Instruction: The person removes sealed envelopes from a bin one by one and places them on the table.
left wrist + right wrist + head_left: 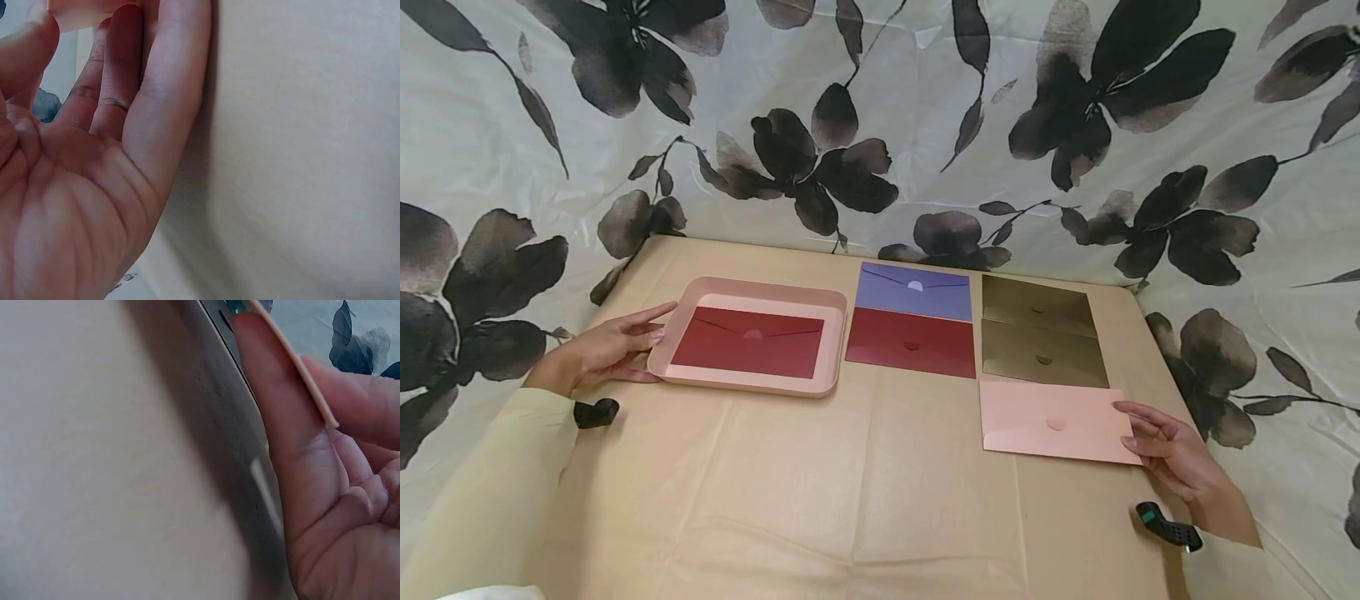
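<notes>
A pink tray (760, 289) with a dark red envelope (748, 342) inside sits at the left of the table. My left hand (651, 333) lies against the tray's left wall with its fingers straight; a corner of the tray (81, 12) shows past the fingertips in the left wrist view. At the front right lies a pink envelope (1052, 421). My right hand (1138, 433) pinches its right edge, and in the right wrist view the envelope edge (294, 362) sits between thumb and finger.
Behind the pink envelope lie two gold envelopes (1037, 306), with a purple envelope (913, 292) and another dark red one (912, 342) beside them. The tan table (865, 483) is backed by a floral cloth (880, 125), which also hangs at both sides.
</notes>
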The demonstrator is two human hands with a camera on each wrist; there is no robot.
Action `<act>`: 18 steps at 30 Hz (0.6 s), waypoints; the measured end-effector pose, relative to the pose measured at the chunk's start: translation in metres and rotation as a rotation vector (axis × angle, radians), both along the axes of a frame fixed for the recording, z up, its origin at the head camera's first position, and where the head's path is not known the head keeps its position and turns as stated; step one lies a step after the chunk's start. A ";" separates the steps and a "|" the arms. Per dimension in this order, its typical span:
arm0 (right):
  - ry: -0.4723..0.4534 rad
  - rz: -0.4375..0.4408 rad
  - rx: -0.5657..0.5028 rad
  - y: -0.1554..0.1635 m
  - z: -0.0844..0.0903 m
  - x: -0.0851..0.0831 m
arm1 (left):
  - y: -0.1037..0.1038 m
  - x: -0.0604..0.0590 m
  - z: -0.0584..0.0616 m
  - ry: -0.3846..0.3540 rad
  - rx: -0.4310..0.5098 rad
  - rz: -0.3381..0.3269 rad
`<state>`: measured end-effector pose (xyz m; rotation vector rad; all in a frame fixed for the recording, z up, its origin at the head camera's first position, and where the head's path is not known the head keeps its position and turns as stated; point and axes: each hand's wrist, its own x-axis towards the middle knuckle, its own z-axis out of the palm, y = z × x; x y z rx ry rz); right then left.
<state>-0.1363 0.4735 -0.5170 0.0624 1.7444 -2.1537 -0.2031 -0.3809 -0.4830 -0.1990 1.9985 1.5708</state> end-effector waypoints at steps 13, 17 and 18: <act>0.015 -0.033 0.115 -0.006 -0.001 0.002 | -0.001 0.003 -0.002 0.006 0.019 0.000; -0.002 -0.044 0.171 -0.007 0.001 0.002 | 0.000 0.002 -0.001 0.005 0.012 0.006; -0.009 -0.048 0.189 -0.007 0.001 0.002 | 0.000 0.002 -0.001 0.005 0.012 0.006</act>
